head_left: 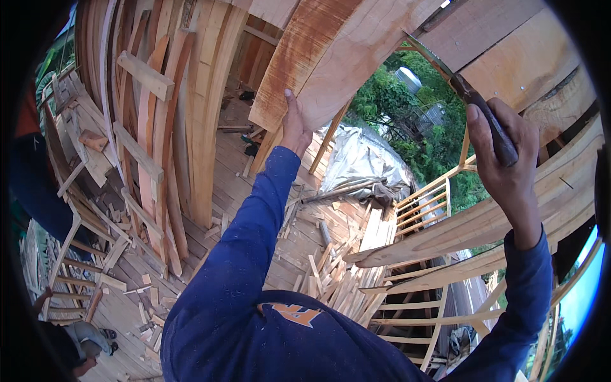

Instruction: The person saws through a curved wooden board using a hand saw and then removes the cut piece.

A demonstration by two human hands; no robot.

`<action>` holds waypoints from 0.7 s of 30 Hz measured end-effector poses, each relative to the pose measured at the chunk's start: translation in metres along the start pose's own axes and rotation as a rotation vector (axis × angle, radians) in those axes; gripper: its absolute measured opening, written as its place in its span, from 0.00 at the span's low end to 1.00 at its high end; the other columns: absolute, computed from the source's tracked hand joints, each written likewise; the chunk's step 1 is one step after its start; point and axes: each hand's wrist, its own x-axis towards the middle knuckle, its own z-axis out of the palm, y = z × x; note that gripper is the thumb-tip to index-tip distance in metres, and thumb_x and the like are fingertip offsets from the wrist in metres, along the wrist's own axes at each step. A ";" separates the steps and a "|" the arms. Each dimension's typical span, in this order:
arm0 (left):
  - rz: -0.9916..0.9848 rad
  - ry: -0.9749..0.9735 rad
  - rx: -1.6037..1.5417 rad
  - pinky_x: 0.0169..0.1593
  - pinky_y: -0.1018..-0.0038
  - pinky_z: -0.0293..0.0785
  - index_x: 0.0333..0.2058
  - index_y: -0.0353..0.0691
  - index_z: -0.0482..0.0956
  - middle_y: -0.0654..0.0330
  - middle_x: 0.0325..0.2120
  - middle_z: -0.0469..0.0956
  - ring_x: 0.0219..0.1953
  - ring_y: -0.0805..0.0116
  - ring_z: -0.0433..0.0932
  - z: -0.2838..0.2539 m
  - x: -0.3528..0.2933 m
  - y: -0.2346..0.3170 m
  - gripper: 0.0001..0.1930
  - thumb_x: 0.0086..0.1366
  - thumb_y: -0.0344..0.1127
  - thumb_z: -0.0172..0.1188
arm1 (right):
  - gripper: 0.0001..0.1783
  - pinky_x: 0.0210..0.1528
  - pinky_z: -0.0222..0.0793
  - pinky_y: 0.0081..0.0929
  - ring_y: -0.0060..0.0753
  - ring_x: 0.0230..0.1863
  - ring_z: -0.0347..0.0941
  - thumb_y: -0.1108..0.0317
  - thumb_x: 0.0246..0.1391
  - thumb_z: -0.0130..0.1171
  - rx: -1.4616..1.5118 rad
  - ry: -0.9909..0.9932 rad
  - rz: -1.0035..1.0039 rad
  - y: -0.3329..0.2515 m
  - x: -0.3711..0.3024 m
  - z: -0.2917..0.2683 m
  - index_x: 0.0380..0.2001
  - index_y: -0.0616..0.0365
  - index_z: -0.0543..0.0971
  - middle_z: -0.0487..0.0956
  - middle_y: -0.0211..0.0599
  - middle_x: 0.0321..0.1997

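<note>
My left hand (295, 125) grips the lower end of a wide wooden plank (337, 60), its thumb on the face and the other fingers out of sight behind. The plank is rough reddish-brown along one side and smooth and pale along the other. In my raised right hand (512, 149) is a long-bladed knife (434, 56), held by its dark handle. The blade slants up to the left, its tip at the plank's right edge. Beyond it, overlapping boards (525, 63) are fixed in place, with a gap between them and the plank I hold.
Upright ribs and planks (203, 114) curve along the left. Offcuts (337, 280) litter the board floor around a silvery tarp (363, 159). Long curved planks (471, 229) and a slatted wooden frame (423, 210) stand at right. Another person (79, 344) is at lower left.
</note>
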 end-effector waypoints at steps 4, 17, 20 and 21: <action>0.012 0.124 -0.056 0.35 0.86 0.72 0.54 0.31 0.60 0.55 0.48 0.70 0.44 0.72 0.74 -0.013 0.001 -0.011 0.43 0.55 0.67 0.49 | 0.11 0.18 0.53 0.24 0.30 0.13 0.60 0.66 0.48 0.55 -0.214 -0.001 0.068 -0.033 -0.045 -0.060 0.22 0.65 0.75 0.66 0.37 0.12; 0.005 0.037 -0.070 0.59 0.68 0.59 0.57 0.30 0.52 0.50 0.56 0.60 0.58 0.61 0.62 -0.022 0.010 -0.008 0.46 0.55 0.67 0.48 | 0.14 0.15 0.50 0.23 0.22 0.10 0.55 0.66 0.52 0.56 0.033 0.030 -0.042 0.009 0.002 0.014 0.17 0.62 0.70 0.61 0.32 0.09; 0.068 -0.028 -0.135 0.59 0.67 0.60 0.57 0.30 0.53 0.50 0.55 0.61 0.57 0.61 0.62 -0.025 0.014 -0.017 0.45 0.56 0.66 0.47 | 0.12 0.17 0.53 0.24 0.28 0.11 0.60 0.66 0.50 0.53 -0.002 0.007 0.069 -0.015 -0.030 -0.029 0.20 0.66 0.74 0.65 0.36 0.11; 0.068 -0.025 -0.141 0.59 0.67 0.60 0.57 0.30 0.53 0.50 0.55 0.61 0.57 0.61 0.62 -0.020 0.013 -0.019 0.44 0.57 0.65 0.47 | 0.13 0.19 0.55 0.25 0.30 0.13 0.62 0.65 0.50 0.51 -0.083 -0.038 0.097 -0.026 -0.044 -0.046 0.22 0.67 0.74 0.67 0.38 0.13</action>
